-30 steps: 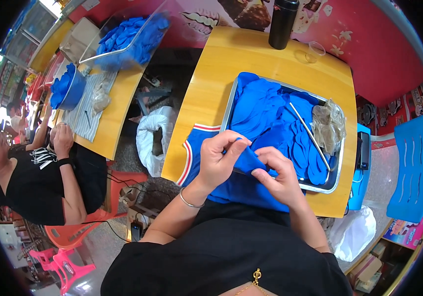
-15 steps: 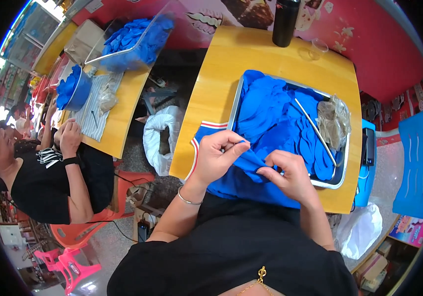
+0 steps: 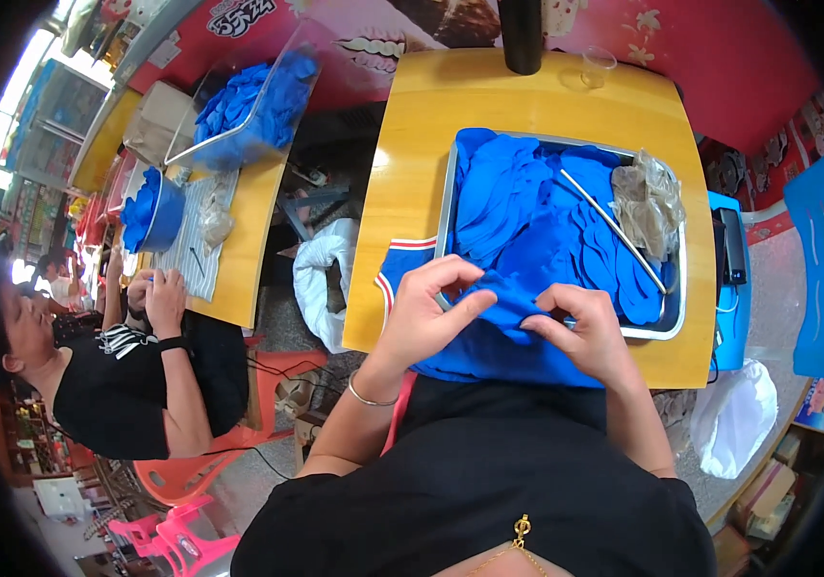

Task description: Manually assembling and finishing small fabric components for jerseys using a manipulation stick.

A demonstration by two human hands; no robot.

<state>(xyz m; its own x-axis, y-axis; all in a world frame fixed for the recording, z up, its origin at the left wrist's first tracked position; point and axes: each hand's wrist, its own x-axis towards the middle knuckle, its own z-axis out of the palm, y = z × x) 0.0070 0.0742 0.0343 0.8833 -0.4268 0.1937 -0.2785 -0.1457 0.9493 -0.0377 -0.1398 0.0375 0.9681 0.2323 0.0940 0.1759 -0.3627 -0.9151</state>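
Blue fabric piece (image 3: 508, 306) is being pinched by both the left hand (image 3: 424, 317) and right hand (image 3: 587, 332), fingertips partly hiding its edges over the metal tray (image 3: 447, 207).

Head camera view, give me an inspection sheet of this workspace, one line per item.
Surface: yellow wooden table, tray near its right edge.
Job's things: blue fabric piece pinched between both hands; metal tray heaped with blue pieces.
Clutter: thin white stick and crumpled clear plastic bag on the tray; dark bottle and clear cup at the far edge.
Hands: left hand and right hand both grip the piece.
Cables: thin cable on the floor at left.
Surroundings: seated person at a neighbouring table; blue chair at right.
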